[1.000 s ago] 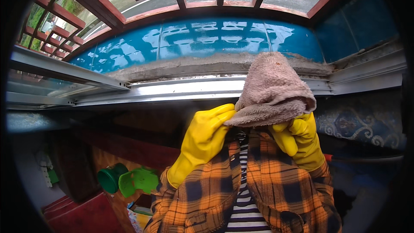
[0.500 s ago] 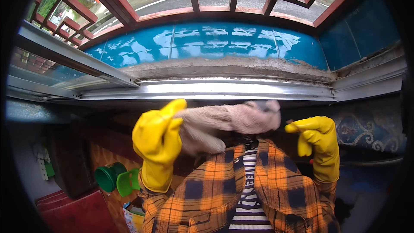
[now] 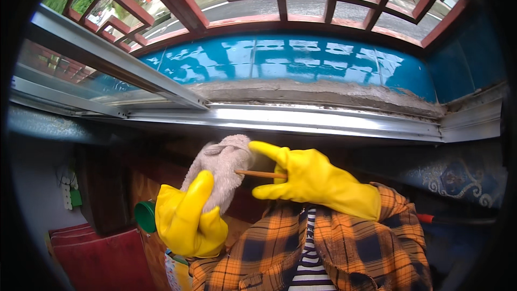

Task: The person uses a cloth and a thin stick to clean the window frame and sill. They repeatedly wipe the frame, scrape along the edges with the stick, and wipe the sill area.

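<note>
Both my hands wear yellow rubber gloves. Bunched in my left hand is a fluffy pinkish-grey cloth, its upper part folded over above the fingers. A thin brown stick, wooden in look, extends leftward from my right hand and its tip meets the cloth's right side. The right hand's fingers are closed round the stick's other end, while the forefinger stretches toward the cloth's upper edge. The two hands are close together, just on my side of the window track.
A sliding window frame stands at left. Beyond the track lie a rough cement edge, a blue tiled sill and a red-brown lattice. Below left are a green bucket and a dark red cloth-like cover.
My right hand has moved left to the cloth, and the stick now shows clearly. The cloth, stretched out sideways before, is bunched upright in my left hand. The view has shifted a little.
</note>
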{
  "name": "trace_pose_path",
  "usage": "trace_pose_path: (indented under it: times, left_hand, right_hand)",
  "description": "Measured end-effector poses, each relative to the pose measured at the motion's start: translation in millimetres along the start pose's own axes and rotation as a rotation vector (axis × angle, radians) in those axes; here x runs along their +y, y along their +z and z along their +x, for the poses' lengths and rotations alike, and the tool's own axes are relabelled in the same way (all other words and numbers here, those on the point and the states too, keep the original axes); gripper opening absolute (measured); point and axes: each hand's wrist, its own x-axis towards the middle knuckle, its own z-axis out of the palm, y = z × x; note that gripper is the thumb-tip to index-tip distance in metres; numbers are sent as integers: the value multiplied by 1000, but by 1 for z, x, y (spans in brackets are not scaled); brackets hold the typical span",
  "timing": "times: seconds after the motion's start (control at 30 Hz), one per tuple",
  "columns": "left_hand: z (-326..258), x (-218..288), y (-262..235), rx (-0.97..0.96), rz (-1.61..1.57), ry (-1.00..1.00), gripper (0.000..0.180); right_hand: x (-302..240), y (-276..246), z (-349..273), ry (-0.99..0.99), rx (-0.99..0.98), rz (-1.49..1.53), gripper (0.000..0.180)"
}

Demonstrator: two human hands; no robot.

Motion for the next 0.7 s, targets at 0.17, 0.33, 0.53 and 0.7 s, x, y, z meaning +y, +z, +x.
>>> trace_pose_path:
  times: [0.17, 0.33, 0.53, 0.7]
  left_hand:
    - [-1, -18, -8, 217, 163, -52, 38]
    - [28, -75, 9, 337, 133, -87, 29]
    - [34, -89, 76, -162, 129, 157, 32]
    - [0, -79, 121, -308, 115, 108, 54]
  right_hand:
    - [5, 18, 18, -193, 181, 393, 24]
    - [-10, -42, 6, -466, 665, 12, 27]
    - [-7, -63, 21, -99, 755, -431, 43]
    - [10, -65, -12, 21, 725, -172, 52]
